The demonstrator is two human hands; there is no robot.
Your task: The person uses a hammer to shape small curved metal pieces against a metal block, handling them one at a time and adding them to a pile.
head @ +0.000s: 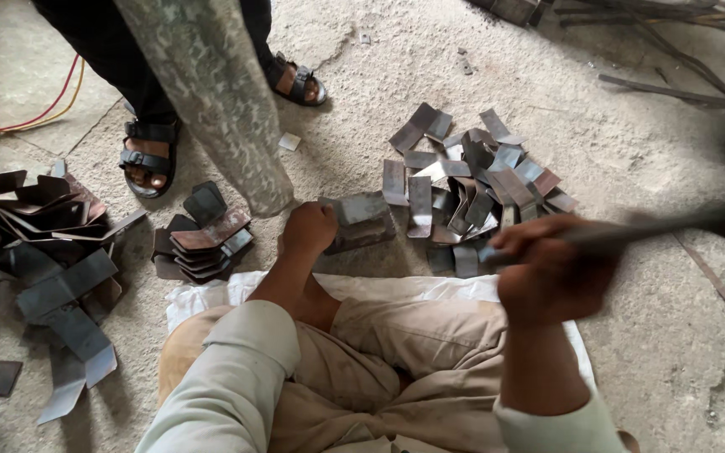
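Left hand [310,228] closed on a metal plate [361,220] set on the concrete floor [648,335] before the knees; right hand [552,270] fisted round a blurred hammer [673,225], raised beside a heap of flat plates [472,197]; bent plates [52,243] at left

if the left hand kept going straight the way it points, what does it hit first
The left hand points away from the body and already rests against the bent metal piece on the floor. Beyond it, likely the base of the grey column, though depth is unclear.
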